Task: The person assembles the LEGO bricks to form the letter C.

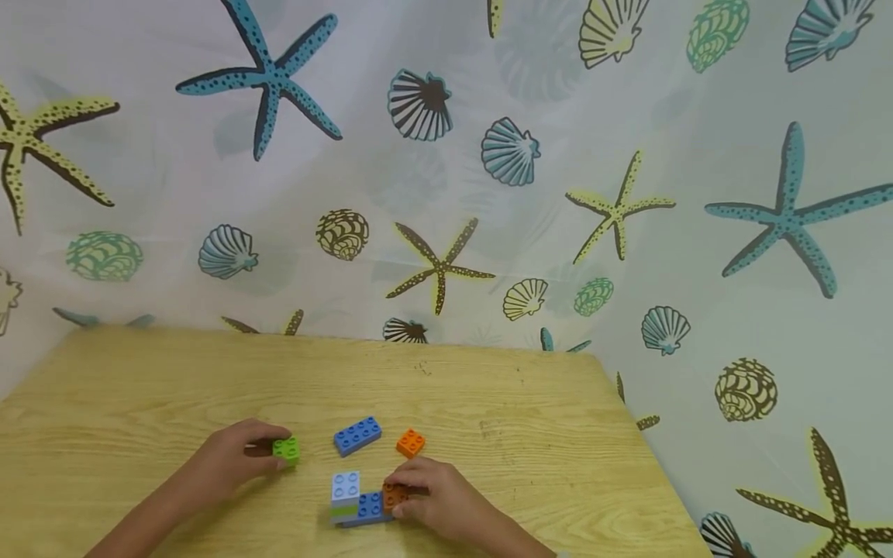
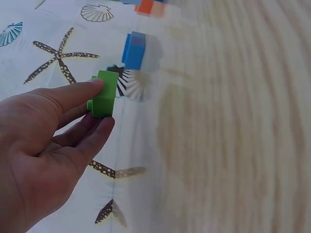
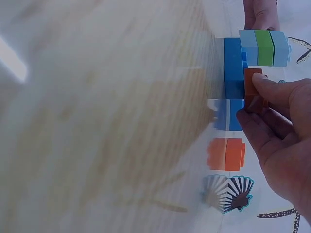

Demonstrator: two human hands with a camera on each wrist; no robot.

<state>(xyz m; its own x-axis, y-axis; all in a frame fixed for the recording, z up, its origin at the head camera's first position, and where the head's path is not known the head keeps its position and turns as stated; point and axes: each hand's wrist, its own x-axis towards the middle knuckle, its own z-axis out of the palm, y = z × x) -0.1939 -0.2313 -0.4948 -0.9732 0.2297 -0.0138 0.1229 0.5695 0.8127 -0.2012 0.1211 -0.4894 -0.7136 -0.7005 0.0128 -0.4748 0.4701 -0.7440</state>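
My left hand (image 1: pixel 237 459) pinches a small green toy brick (image 1: pixel 286 451) by its sides, between thumb and fingers; its studs face my palm side in the left wrist view. My right hand (image 1: pixel 449 496) grips an orange brick (image 3: pixel 252 87) at the right end of a long blue brick (image 3: pixel 233 68). On that blue brick's left end stands a stack (image 3: pixel 264 47) of light blue, green and light blue bricks. Whether the orange brick is fully pressed down onto the studs, I cannot tell.
Behind the built piece lie a loose long blue brick (image 1: pixel 358 435) and, to its right, a loose orange brick (image 1: pixel 411 442). All rest on a wood-grain table (image 1: pixel 209 372). A cloth (image 1: pixel 460 170) printed with shells and starfish hangs along the back and right edges.
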